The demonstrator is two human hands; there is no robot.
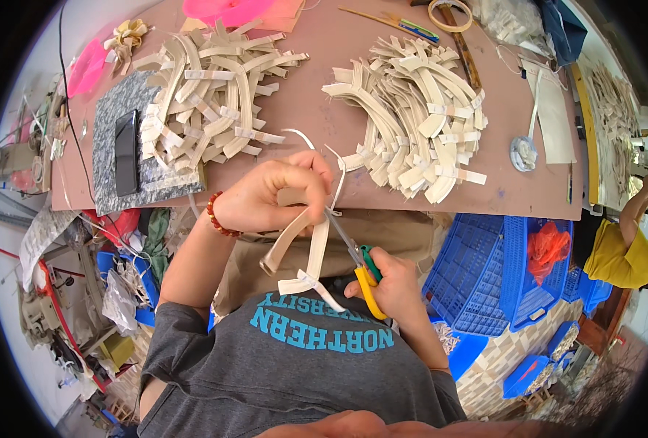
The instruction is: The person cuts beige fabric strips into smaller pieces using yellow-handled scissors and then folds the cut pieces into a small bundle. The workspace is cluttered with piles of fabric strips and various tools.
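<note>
In the head view, the left hand (295,191) is closed, its thumb and fingers pinching cream strips (317,252) that hang down just in front of the grey shirt (295,372), near the front edge of the table (313,80). A white tag (328,293) sticks out at their lower end. The right hand (397,286) is wrapped round the yellow and green handles of the scissors (363,274), whose blades point up to the left fingers; whether the tips are parted I cannot tell, as they are partly lost against the fingers and strips. A thin white cord (341,175) curls up beside the left fingers.

The chief risk, as I judge it, is a nick to the left fingers, since the blades sit right beside the pinch. A slightly wrong angle could also snip into a strip or its tag, because these hang so near the blades. The strips are held only at the top, so they could swing or slip if the pinch loosens, and drop off the table's edge.

Two heaps lie beyond the hands: the left heap (214,95), partly on a speckled slab (112,117) beside a black phone (126,153), and the right heap (419,117). Both look loosely stacked, so a knock from a forearm could topple pieces.
</note>
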